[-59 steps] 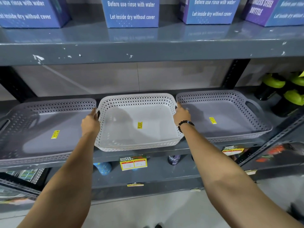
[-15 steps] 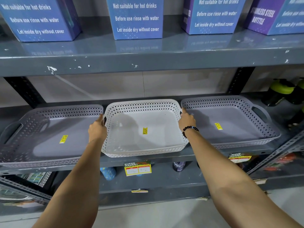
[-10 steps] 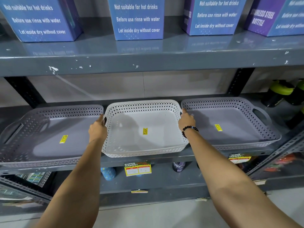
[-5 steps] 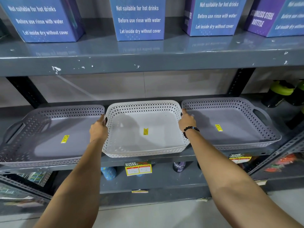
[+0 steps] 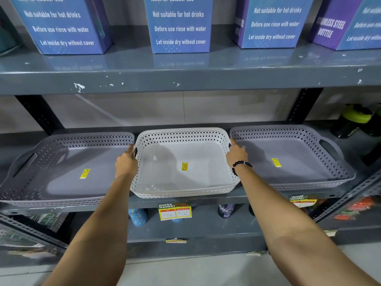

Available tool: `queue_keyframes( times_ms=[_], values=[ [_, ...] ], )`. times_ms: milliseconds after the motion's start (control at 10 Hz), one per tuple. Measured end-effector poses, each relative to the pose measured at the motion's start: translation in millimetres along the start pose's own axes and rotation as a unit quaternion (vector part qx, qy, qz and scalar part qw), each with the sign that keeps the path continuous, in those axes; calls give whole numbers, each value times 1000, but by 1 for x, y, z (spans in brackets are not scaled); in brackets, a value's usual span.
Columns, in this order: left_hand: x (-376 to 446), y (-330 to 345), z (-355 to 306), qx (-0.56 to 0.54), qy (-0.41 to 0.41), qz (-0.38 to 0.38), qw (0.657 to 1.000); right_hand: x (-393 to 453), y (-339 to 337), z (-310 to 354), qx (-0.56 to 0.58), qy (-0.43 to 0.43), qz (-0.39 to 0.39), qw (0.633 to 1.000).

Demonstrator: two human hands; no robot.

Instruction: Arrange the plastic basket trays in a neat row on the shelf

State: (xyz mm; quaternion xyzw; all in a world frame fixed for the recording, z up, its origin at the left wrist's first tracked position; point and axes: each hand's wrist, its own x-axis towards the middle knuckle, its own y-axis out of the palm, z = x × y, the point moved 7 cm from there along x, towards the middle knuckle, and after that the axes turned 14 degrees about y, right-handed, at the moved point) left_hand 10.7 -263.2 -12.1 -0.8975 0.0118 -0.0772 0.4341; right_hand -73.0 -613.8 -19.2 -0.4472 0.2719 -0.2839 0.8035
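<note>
Nothing has shifted; left hand (image 5: 126,164) and right hand (image 5: 236,155) still grasp the white basket tray (image 5: 183,164)'s side handles; the row looks neat.

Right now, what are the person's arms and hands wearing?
Both arms are bare, with no sleeves in view and no gloves. The right hand has a bracelet of round black beads around its wrist, with one bluish bead among them. The left hand and its wrist wear nothing that shows.

Three trays (image 5: 183,162) side by side on shelf (image 5: 185,201).
</note>
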Motion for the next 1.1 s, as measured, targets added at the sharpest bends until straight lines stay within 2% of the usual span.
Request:
queue_keyframes(
  times_ms=[500, 900, 1100],
  values=[
    [2, 2, 3, -12, -7, -5, 1000, -1, -1, -1, 3, 5, -12, 1000],
    [1, -2, -6, 52, 17, 22, 998, -7, -9, -3, 6, 15, 9, 1000],
    [-6, -10, -28, 73, 61, -32, 995, -17, -15, 6, -46, -52, -80, 994]
  ],
)
